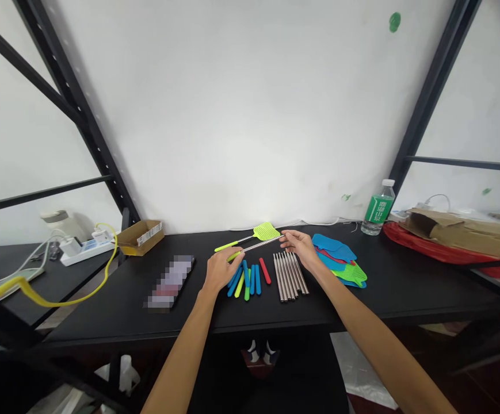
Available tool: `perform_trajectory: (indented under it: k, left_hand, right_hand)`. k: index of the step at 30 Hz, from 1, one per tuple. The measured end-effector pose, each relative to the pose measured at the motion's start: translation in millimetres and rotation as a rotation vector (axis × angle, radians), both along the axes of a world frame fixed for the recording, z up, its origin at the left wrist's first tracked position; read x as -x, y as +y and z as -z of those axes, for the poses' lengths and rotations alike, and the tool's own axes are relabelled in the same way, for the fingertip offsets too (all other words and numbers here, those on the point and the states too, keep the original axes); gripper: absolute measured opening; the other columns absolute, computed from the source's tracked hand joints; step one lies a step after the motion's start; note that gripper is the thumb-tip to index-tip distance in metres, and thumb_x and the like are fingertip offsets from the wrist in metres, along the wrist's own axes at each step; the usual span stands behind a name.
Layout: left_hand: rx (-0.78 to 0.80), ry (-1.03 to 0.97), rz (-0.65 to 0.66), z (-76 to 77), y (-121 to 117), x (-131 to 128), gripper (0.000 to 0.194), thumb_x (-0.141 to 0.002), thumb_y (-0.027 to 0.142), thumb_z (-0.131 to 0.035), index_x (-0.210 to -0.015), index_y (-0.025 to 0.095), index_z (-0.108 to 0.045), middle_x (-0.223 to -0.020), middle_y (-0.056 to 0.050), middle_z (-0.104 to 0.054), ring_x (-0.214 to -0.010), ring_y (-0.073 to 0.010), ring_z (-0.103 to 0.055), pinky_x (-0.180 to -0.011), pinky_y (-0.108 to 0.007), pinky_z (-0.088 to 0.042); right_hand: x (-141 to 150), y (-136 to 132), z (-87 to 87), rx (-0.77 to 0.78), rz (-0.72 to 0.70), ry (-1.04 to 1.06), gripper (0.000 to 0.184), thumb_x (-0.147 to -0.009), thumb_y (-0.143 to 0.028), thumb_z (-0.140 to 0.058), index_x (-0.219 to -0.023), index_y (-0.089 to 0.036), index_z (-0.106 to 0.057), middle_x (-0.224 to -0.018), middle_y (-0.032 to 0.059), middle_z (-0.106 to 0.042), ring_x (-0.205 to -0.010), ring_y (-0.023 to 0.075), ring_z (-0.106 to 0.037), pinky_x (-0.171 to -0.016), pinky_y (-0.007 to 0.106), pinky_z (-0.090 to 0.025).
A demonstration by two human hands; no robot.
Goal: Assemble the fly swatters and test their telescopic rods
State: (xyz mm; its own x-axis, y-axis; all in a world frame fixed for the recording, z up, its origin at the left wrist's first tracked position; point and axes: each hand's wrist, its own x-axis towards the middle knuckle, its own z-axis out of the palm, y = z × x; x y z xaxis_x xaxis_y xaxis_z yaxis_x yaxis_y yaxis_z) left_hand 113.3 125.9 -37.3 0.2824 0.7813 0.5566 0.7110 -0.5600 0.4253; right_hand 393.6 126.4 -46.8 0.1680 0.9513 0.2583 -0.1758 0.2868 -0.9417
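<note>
My left hand [221, 267] is closed on a yellow-green handle [235, 256], from which a thin metal rod [262, 244] runs to the right. The fingers of my right hand [300, 246] pinch the rod's far end. Behind it lies a fly swatter [266, 231] with a yellow-green mesh head. Several loose handles in blue, green and yellow-green lie below my left hand, beside a red handle [264, 271]. A row of metal telescopic rods [290, 279] lies beneath my right hand. To its right is a pile of swatter heads [335, 248] in blue, red and green.
On the black table [124, 310] lies a phone [172, 284] with a blurred screen. An open cardboard box [141, 237] and a power strip [88, 251] are at the left. A water bottle [378, 208] stands at the back right, near a larger carton [461, 230].
</note>
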Motion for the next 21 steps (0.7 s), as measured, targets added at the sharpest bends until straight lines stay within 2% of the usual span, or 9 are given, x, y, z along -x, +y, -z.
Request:
perform_trajectory:
  k: [4,8,14,21]
  left_hand:
    - [-0.013,-0.025,0.008,0.7,0.5,1.2,0.037,-0.094,0.051,-0.045,-0.108,0.03,-0.073,-0.113,0.002,-0.073,-0.094,-0.0189,-0.069,-0.087,-0.028,-0.051]
    - [-0.024,-0.042,0.004,1.2,1.3,1.3,0.035,-0.094,0.05,-0.047,-0.108,0.03,-0.072,-0.113,0.004,-0.073,-0.092,-0.0174,-0.07,-0.084,-0.026,-0.051]
    - [-0.06,0.004,0.009,3.8,2.5,0.9,0.032,-0.093,0.048,-0.05,-0.104,0.03,-0.074,-0.108,0.003,-0.074,-0.092,-0.0176,-0.07,-0.081,-0.025,-0.05]
    - [-0.095,0.069,-0.019,4.8,3.3,2.1,0.031,-0.094,0.046,-0.049,-0.103,0.03,-0.074,-0.107,0.002,-0.075,-0.09,-0.0171,-0.07,-0.075,-0.024,-0.049]
  right_hand:
    - [-0.9,-0.5,0.8,0.02,0.011,-0.075,0.044,-0.072,-0.051,-0.076,-0.102,-0.02,-0.069,-0.09,0.007,-0.074,-0.07,0.0164,-0.069,-0.052,0.022,-0.048]
    - [-2.9,-1.3,0.9,0.023,0.021,-0.109,0.041,-0.073,-0.052,-0.074,-0.097,-0.019,-0.067,-0.093,0.0087,-0.075,-0.072,0.0177,-0.071,-0.052,0.022,-0.049]
    - [-9.8,-2.6,-1.3,-0.034,0.047,-0.176,0.041,-0.072,-0.053,-0.075,-0.09,-0.018,-0.069,-0.089,0.0094,-0.075,-0.075,0.0197,-0.071,-0.055,0.024,-0.049]
    - [-8.4,-5.5,-3.2,-0.049,-0.001,-0.201,0.04,-0.072,-0.053,-0.076,-0.087,-0.017,-0.068,-0.086,0.0097,-0.075,-0.077,0.0206,-0.071,-0.056,0.025,-0.048]
